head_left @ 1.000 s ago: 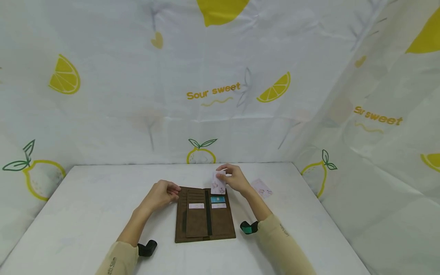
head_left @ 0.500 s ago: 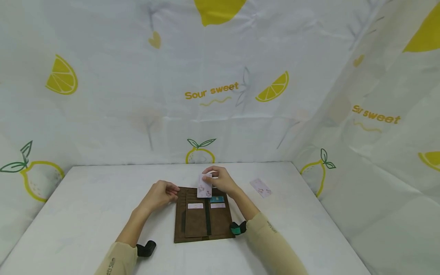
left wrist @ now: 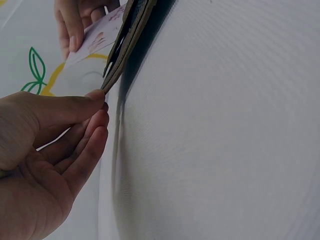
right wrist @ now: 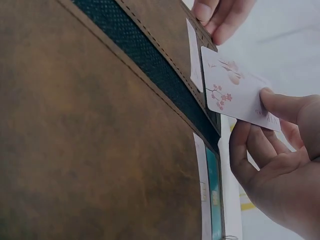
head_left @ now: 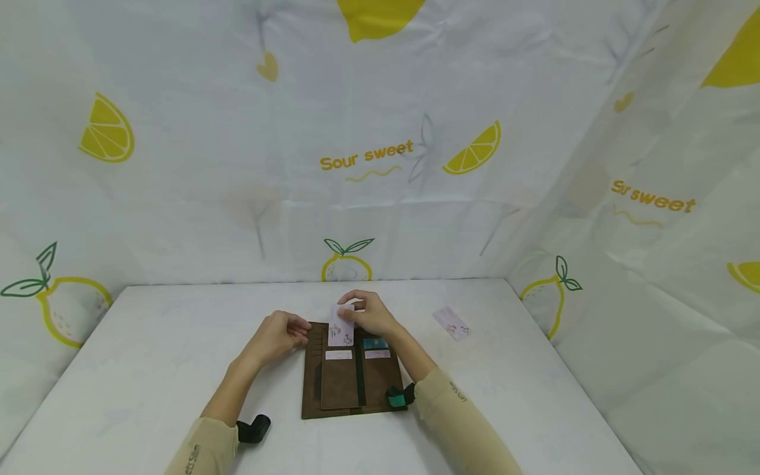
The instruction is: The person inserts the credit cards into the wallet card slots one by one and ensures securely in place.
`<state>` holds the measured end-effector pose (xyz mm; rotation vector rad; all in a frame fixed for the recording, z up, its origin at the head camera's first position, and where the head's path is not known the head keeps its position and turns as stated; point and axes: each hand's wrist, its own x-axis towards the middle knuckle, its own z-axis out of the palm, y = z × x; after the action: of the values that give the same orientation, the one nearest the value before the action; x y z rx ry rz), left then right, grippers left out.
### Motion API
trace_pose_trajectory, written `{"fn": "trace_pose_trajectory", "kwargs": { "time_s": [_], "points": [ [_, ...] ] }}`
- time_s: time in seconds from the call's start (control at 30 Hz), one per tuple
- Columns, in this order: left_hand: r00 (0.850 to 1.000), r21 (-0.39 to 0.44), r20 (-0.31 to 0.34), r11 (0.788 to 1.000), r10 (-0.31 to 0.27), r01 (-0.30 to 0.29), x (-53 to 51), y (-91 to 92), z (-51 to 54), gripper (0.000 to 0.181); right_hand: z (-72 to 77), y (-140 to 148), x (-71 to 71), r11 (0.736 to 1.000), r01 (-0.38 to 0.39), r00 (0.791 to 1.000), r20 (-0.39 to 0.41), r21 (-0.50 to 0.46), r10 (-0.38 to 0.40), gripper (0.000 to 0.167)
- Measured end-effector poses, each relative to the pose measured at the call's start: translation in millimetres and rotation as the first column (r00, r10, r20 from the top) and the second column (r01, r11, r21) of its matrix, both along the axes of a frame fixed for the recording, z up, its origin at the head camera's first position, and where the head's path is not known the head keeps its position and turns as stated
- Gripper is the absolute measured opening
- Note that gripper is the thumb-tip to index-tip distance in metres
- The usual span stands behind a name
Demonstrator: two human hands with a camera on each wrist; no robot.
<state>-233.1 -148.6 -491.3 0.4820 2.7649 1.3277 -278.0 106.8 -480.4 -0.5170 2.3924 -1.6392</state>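
A brown wallet (head_left: 341, 382) lies opened out on the table, with a dark strip down its middle. My left hand (head_left: 278, 340) pinches the wallet's upper left corner between thumb and fingers, as the left wrist view shows. Between the thumb and fingers of my right hand (head_left: 369, 313) is a pale pink card (right wrist: 235, 90) with a blossom print. The card's lower edge is at the slots in the wallet's left half; whether it has entered one I cannot tell. Another pale card (head_left: 338, 355) sticks out of a left slot. A blue card (head_left: 375, 344) and a pale card (head_left: 377, 354) show in the right slots.
A loose pink printed card (head_left: 452, 323) lies on the white table (head_left: 493, 396), right of the wallet. Behind the table hangs a white cloth (head_left: 237, 165) with a lemon print. Dark straps with small black devices (head_left: 254, 429) sit at the wrists.
My right hand has carried the pink card leftward and slightly down, from above the wallet's right half to its left half. My left hand has stayed at the corner.
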Motion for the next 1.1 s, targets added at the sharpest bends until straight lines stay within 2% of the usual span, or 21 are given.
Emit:
{"fn": "trace_pose_trajectory", "kwargs": {
  "time_s": [0.33, 0.53, 1.1],
  "points": [
    [1.000, 0.002, -0.008, 1.000, 0.000, 0.000, -0.9, 1.7, 0.0, 0.015, -6.3, -3.5, 0.3, 1.000, -0.024, 1.000, 0.013, 0.019, 0.023, 0.025],
    [1.000, -0.003, 0.002, 1.000, 0.018, -0.018, -0.9, 1.8, 0.6, 0.015, -7.6, -5.1, 1.4, 1.000, -0.013, 1.000, 0.023, 0.017, 0.013, 0.025],
    [1.000, 0.008, -0.011, 1.000, -0.004, 0.004, 1.7, 2.1, 0.2, 0.016, -9.5, -9.0, 4.1, 1.000, 0.017, 1.000, 0.009, 0.023, -0.017, 0.023]
  ]
}}
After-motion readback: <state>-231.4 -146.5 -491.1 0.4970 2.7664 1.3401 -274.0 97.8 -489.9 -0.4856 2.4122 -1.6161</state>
